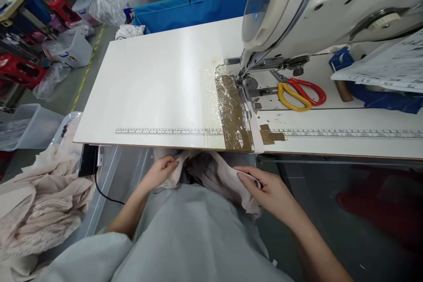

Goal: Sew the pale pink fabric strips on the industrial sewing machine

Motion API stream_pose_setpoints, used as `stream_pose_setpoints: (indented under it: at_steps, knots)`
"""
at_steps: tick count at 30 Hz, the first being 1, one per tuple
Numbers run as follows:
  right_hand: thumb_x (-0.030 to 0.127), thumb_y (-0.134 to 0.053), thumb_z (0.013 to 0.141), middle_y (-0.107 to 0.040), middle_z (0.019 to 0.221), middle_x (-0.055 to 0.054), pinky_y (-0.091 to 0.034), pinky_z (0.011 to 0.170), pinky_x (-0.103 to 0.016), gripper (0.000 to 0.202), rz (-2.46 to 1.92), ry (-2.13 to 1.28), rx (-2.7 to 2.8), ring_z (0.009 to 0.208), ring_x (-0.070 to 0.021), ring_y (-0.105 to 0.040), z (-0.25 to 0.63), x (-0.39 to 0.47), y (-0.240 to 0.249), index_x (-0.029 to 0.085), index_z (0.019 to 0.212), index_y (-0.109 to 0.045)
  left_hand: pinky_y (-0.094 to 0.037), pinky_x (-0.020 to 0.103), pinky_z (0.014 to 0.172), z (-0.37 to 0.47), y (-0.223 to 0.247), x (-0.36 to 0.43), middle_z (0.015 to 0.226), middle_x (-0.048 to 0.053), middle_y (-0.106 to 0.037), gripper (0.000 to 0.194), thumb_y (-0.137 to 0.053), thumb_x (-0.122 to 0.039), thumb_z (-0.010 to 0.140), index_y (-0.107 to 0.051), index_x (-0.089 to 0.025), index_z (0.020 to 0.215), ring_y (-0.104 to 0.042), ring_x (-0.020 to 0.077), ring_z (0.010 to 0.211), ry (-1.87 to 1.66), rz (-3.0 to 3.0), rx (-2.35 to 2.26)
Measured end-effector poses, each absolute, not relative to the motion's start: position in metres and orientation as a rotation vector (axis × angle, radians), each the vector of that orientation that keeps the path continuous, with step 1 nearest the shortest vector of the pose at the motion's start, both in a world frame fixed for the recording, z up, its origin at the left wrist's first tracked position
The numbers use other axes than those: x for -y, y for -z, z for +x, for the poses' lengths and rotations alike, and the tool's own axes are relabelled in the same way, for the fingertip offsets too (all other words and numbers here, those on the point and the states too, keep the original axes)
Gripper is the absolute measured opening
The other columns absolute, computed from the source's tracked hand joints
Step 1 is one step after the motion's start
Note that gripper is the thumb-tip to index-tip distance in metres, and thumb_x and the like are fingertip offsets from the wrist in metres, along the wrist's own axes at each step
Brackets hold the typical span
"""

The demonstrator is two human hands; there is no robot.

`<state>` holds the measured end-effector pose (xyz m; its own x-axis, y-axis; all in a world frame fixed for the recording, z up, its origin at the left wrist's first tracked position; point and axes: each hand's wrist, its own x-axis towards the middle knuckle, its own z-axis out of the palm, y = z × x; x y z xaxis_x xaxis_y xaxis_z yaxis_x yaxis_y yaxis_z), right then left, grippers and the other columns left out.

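A pale pink piece of fabric (211,172) lies bunched in my lap, just below the front edge of the white sewing table (155,83). My left hand (160,172) grips its left side with the fingers curled into the cloth. On the right side, my right hand (264,189) pinches a fold of the same fabric. The white sewing machine (313,9) stands on the table at the upper right, its needle area (246,81) beyond my hands.
Red and yellow scissors (299,92) lie by the machine. Printed rulers (168,131) run along the table's front edge. A pile of pink fabric (39,202) fills a clear bin at the left. Paper sheets (386,66), a blue bin (191,6) and plastic crates surround the table.
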<state>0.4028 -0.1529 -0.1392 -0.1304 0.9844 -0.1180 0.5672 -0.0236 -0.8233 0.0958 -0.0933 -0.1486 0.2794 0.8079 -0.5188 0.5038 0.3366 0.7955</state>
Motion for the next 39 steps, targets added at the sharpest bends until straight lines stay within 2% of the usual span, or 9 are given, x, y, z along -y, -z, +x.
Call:
stream_pose_setpoints:
  at_steps: [5, 10, 14, 19, 25, 30, 32, 35, 39]
  knots:
    - [0.024, -0.044, 0.098, -0.069, 0.082, -0.003, -0.045, 0.059, -0.028, 0.022, -1.292, -0.550, 2.001, 0.062, -0.0154, -0.060, 0.348, 0.152, 0.126, 0.018, 0.102, -0.065, -0.024, 0.025, 0.050, 0.120, 0.157, 0.091, 0.059, -0.005, -0.039, 0.052, -0.054, -0.053, 0.082, -0.054, -0.014, 0.117, -0.032, 0.0115, 0.052, -0.444, 1.234, -1.288]
    - [0.017, -0.038, 0.100, -0.058, 0.063, -0.003, -0.036, 0.054, -0.032, 0.032, -1.083, -0.350, 2.257, 0.058, -0.0172, -0.053, 0.295, 0.148, 0.125, 0.015, 0.081, -0.064, -0.032, 0.024, 0.058, 0.127, 0.149, 0.093, 0.072, 0.001, -0.051, 0.041, -0.054, -0.054, 0.084, -0.062, -0.014, 0.087, -0.043, 0.0124, 0.066, -0.421, 1.187, -1.172]
    - [0.029, -0.042, 0.101, -0.065, 0.083, -0.006, -0.045, 0.066, -0.032, 0.026, -0.892, -0.638, 2.220, 0.076, -0.0189, -0.059, 0.294, 0.139, 0.126, 0.016, 0.096, -0.063, -0.027, 0.022, 0.051, 0.126, 0.138, 0.091, 0.066, -0.002, -0.050, 0.046, -0.069, -0.053, 0.074, -0.056, -0.013, 0.092, -0.039, 0.0085, 0.057, -0.355, 1.004, -1.023]
    - [0.028, -0.045, 0.099, -0.062, 0.113, -0.009, -0.047, 0.086, -0.039, 0.019, -1.071, -0.781, 2.036, 0.104, -0.0239, -0.055, 0.324, 0.110, 0.115, 0.021, 0.109, -0.059, -0.030, 0.020, 0.052, 0.119, 0.121, 0.070, 0.069, -0.002, -0.050, 0.037, -0.064, -0.049, 0.082, -0.058, -0.013, 0.090, -0.039, 0.0071, 0.059, -0.302, 1.128, -0.764]
    - [0.050, -0.054, 0.093, -0.060, 0.088, -0.003, -0.041, 0.062, -0.029, 0.027, -1.302, -1.354, 2.086, 0.078, -0.0202, -0.054, 0.346, 0.097, 0.095, 0.023, 0.095, -0.056, -0.037, 0.019, 0.054, 0.117, 0.094, 0.048, 0.078, 0.001, -0.055, 0.026, -0.053, -0.039, 0.092, -0.058, -0.015, 0.098, -0.046, 0.0080, 0.063, -0.137, 1.350, -0.556]
    - [0.048, -0.048, 0.097, -0.058, 0.091, -0.002, -0.036, 0.060, -0.027, 0.030, -1.090, -1.687, 2.015, 0.076, -0.0165, -0.050, 0.350, 0.097, 0.081, 0.021, 0.086, -0.053, -0.041, 0.020, 0.065, 0.120, 0.076, 0.047, 0.089, 0.004, -0.062, 0.018, -0.052, -0.030, 0.092, -0.059, -0.015, 0.097, -0.053, 0.0098, 0.075, -0.123, 1.610, -0.445]
    - [0.049, -0.047, 0.096, -0.053, 0.078, 0.000, -0.033, 0.055, -0.025, 0.033, -1.003, -1.805, 2.062, 0.066, -0.0142, -0.045, 0.351, 0.096, 0.077, 0.020, 0.080, -0.051, -0.041, 0.020, 0.064, 0.118, 0.075, 0.048, 0.087, 0.004, -0.062, 0.018, -0.054, -0.032, 0.091, -0.060, -0.015, 0.094, -0.053, 0.0101, 0.074, -0.087, 1.618, -0.426]
    - [0.051, -0.047, 0.095, -0.042, 0.062, 0.004, -0.025, 0.047, -0.024, 0.037, -1.056, -1.836, 2.112, 0.054, -0.0117, -0.035, 0.355, 0.095, 0.073, 0.020, 0.075, -0.049, -0.039, 0.020, 0.058, 0.112, 0.079, 0.047, 0.076, 0.001, -0.058, 0.026, -0.058, -0.040, 0.089, -0.059, -0.014, 0.084, -0.050, 0.0097, 0.067, -0.001, 1.543, -0.466]
    - [0.052, -0.047, 0.095, -0.050, 0.069, 0.001, -0.027, 0.047, -0.024, 0.036, -1.229, -1.651, 2.135, 0.057, -0.0131, -0.041, 0.357, 0.095, 0.072, 0.020, 0.080, -0.056, -0.035, 0.020, 0.051, 0.101, 0.088, 0.047, 0.067, -0.001, -0.050, 0.033, -0.059, -0.046, 0.086, -0.057, -0.014, 0.079, -0.046, 0.0087, 0.059, 0.030, 1.406, -0.572]
